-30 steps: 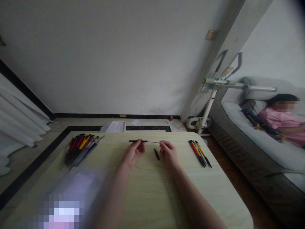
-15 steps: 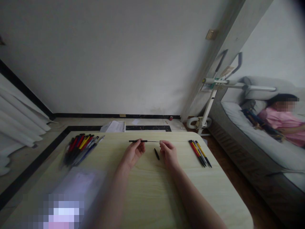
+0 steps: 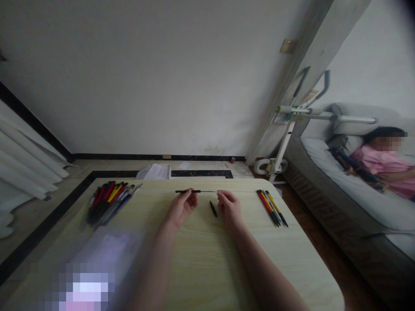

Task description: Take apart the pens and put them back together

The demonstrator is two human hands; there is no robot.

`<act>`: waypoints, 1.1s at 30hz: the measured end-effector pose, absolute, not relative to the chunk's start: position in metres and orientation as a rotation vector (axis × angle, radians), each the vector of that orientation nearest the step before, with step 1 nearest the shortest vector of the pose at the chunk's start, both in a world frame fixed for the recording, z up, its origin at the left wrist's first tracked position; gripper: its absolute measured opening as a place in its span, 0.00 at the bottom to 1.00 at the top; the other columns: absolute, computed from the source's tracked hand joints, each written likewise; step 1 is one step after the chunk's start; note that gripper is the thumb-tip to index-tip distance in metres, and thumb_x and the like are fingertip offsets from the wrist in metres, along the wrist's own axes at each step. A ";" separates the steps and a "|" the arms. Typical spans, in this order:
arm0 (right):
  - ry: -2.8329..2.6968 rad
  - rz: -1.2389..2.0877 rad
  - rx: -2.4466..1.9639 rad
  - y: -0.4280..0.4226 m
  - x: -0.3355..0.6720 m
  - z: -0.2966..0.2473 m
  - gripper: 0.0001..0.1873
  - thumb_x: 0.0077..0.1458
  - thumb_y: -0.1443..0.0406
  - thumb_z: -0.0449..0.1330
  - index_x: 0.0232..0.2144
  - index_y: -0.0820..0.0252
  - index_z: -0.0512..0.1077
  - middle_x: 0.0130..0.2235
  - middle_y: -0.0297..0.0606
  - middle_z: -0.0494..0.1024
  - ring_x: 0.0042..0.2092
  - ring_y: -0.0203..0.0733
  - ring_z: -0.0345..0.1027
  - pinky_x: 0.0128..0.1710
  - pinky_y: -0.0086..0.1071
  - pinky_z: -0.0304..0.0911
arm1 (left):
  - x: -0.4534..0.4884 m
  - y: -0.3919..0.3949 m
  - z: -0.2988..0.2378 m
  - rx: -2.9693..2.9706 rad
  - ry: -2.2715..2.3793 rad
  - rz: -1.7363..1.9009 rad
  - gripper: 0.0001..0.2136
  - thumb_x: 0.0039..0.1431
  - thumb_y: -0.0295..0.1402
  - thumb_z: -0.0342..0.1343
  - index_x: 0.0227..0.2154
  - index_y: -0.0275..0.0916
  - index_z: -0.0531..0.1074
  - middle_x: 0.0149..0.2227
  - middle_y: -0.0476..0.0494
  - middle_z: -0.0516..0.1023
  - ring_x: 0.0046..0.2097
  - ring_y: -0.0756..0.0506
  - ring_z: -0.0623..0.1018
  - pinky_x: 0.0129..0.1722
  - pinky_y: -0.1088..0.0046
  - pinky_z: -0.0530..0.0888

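Observation:
My left hand [image 3: 184, 207] is closed around a black pen barrel [image 3: 180, 191], held level above the far part of the table. From the barrel's right end runs a thin pen refill [image 3: 209, 191], and my right hand [image 3: 229, 206] pinches its far end between thumb and fingers. Whether the refill's left end is still inside the barrel I cannot tell. A short black pen cap or pen part [image 3: 213, 209] lies on the table between the hands, nearer the right one.
A pile of several pens [image 3: 108, 201] lies at the table's [image 3: 201, 268] left. Several red, grey and yellow pens [image 3: 271, 208] lie in a row at right. A blurred pale sheet [image 3: 103, 246] is front left. A person [image 3: 382, 160] is on the sofa [image 3: 350, 194].

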State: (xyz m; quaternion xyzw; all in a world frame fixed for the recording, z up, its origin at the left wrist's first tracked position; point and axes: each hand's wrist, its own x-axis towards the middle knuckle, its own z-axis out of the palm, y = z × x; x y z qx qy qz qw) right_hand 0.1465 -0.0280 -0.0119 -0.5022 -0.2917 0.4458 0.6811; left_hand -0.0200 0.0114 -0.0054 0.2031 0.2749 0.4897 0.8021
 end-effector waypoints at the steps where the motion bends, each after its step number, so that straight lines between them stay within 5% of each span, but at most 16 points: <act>1: -0.654 1.005 -1.116 -0.028 0.147 -0.012 0.12 0.39 0.60 0.63 0.27 0.61 0.72 0.21 0.31 0.67 0.19 0.28 0.54 0.17 0.24 0.50 | -0.020 0.011 -0.005 0.433 0.592 1.049 0.08 0.49 0.27 0.56 0.34 0.34 0.70 0.28 0.44 0.75 0.29 0.51 0.74 0.30 0.75 0.71; 33: -0.709 1.004 -1.129 -0.028 0.146 -0.012 0.11 0.39 0.60 0.62 0.26 0.61 0.71 0.21 0.29 0.66 0.19 0.28 0.54 0.18 0.25 0.50 | -0.019 0.011 -0.003 0.465 0.599 1.042 0.08 0.48 0.27 0.56 0.33 0.33 0.70 0.28 0.45 0.75 0.30 0.51 0.74 0.29 0.75 0.71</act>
